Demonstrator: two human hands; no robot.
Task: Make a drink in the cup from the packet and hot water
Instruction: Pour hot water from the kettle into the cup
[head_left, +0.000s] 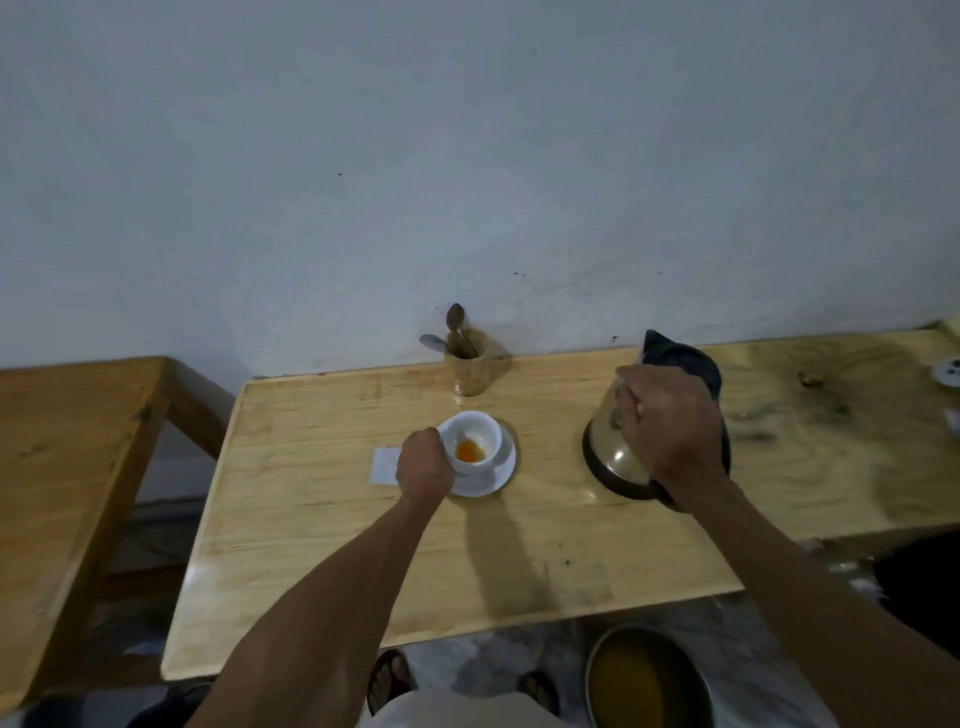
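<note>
2 hands busy: left hand (423, 467) steadying cup (474, 441) on saucer (488, 480) mid-frame, orange powder inside. Right hand (670, 431) wrapped round kettle (615, 452) handle, center right. Pouring step up next, probably; needs slow tilt over cup.

Both hands (425, 464) (670, 423) extended forward, fingers curled closed.

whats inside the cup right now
The white cup, standing on its saucer, holds a small orange-brown patch at the bottom; otherwise it looks unfilled. The left hand covers the cup's near left rim, so that edge is hidden.
</note>
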